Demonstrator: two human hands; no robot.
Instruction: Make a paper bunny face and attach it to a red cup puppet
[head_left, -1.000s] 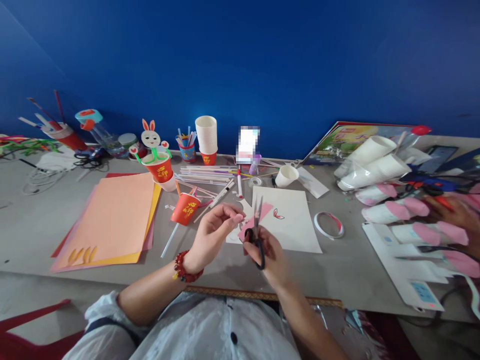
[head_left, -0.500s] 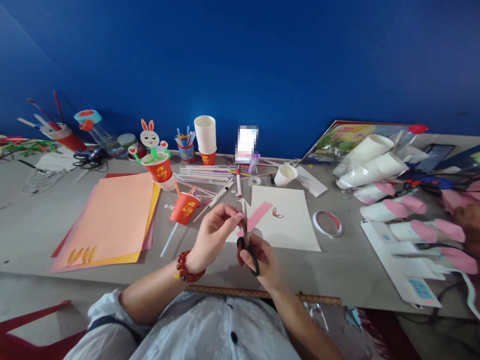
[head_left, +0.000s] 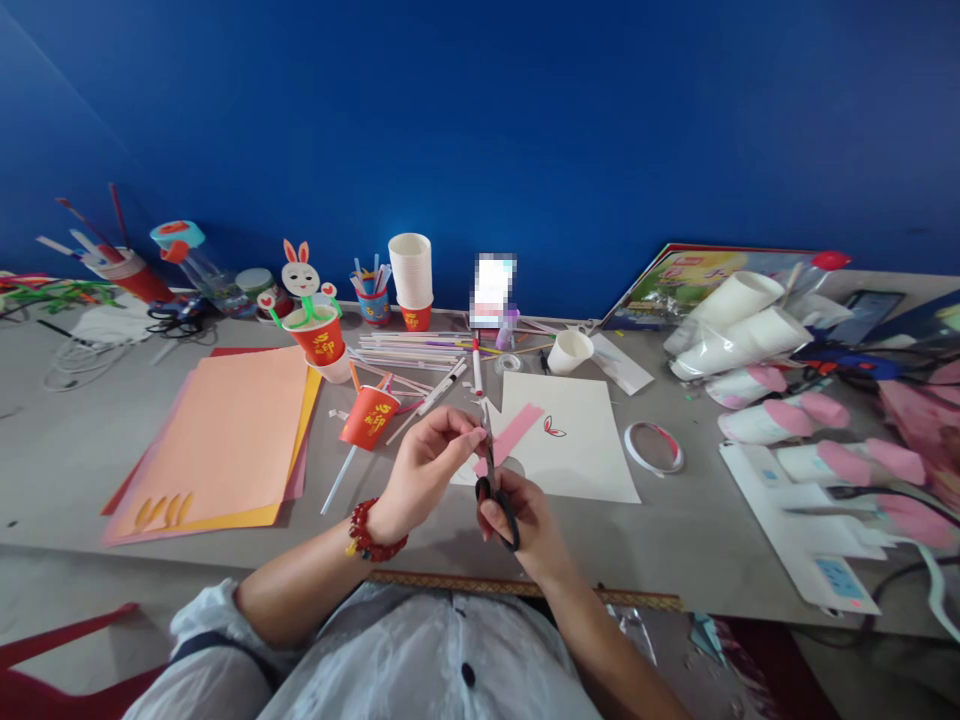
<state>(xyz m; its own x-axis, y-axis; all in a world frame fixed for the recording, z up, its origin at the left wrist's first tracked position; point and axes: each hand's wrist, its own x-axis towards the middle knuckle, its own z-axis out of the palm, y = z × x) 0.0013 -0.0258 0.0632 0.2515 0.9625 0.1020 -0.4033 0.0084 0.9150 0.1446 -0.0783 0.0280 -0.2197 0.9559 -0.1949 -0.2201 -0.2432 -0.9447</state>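
At the white sheet's (head_left: pixel 592 455) left side, our right hand (head_left: pixel 529 515) grips the scissors (head_left: pixel 491 465), blades nearly together; our left hand (head_left: pixel 424 465) pinches beside them, on what we can't tell. The pink strip (head_left: pixel 517 435) lies across the sheet. Snipping looks unfinished, we'd judge: the sheet's red drawing (head_left: pixel 553 427) is coloured, but uncut.

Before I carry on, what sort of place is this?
Probably a paper-craft workspace: the right hand holds scissors, colored paper sheets lie stacked on the table, and a rabbit cutout rises from a red paper cup.
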